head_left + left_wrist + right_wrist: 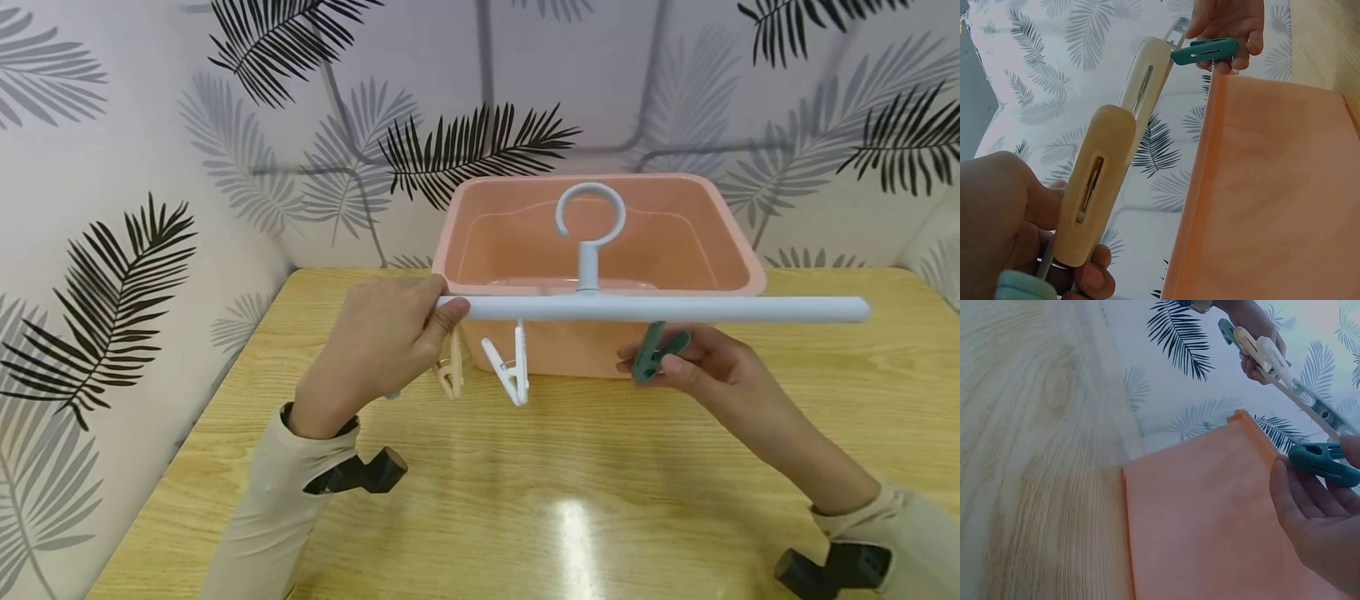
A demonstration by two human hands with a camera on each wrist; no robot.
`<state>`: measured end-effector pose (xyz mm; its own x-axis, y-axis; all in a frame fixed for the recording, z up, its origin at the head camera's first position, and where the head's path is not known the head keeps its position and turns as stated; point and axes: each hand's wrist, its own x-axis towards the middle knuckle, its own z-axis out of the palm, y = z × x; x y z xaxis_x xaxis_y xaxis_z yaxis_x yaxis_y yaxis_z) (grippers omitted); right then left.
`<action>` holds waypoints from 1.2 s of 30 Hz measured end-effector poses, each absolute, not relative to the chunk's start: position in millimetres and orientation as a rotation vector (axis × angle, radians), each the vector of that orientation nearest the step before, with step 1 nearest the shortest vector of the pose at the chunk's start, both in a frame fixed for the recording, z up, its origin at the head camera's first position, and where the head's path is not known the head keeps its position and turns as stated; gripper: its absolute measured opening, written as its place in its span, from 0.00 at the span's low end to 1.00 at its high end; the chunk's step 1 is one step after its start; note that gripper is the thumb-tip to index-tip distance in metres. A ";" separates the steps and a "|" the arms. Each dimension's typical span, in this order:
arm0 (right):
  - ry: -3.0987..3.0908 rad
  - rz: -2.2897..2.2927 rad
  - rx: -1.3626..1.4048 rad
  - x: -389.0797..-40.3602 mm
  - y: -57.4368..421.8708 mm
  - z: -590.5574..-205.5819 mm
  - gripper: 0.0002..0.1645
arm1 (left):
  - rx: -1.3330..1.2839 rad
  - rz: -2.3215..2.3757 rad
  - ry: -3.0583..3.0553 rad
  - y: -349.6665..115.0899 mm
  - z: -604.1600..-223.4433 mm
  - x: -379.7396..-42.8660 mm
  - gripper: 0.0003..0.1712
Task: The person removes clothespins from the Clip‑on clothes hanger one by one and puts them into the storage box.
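A pale blue clip hanger (697, 308) is held level in the air, its open hook (621, 218) pointing up. My left hand (378, 337) grips the bar's left end. A beige clip (1094, 187) and a white clip (519, 371) hang beneath the bar near that hand. In the left wrist view, part of a light green clip (1022, 286) shows at the lower left. Right of the middle, my right hand (723, 375) pinches a dark green clip (648, 354) just under the bar. Whether this clip is attached there, I cannot tell.
A pink plastic basin (558, 354) stands on the wooden table (480, 483) directly behind the hanger, at the far edge. Leaf-patterned cloth (247, 192) hangs behind and to the left of the table.
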<state>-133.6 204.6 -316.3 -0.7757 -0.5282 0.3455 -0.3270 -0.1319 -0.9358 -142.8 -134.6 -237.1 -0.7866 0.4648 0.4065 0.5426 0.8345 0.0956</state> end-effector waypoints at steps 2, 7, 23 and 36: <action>1.852 -2.093 -1.024 -133.7 207.5 -318.3 0.15 | -0.755 -0.280 -2.646 -133.7 -238.0 -143.0 0.19; 1.726 -2.188 -0.986 -131.8 215.9 -318.4 0.18 | -0.768 -0.276 -2.647 -130.2 -240.7 -142.9 0.20; 1.787 -2.417 -1.064 -121.1 216.6 -318.3 0.18 | -0.801 -0.292 -2.690 -117.6 -244.3 -139.5 0.20; 3.708 -1.123 -1.190 -116.2 202.0 -302.9 0.33 | -0.726 -0.191 -2.668 -115.1 -246.9 -137.5 0.21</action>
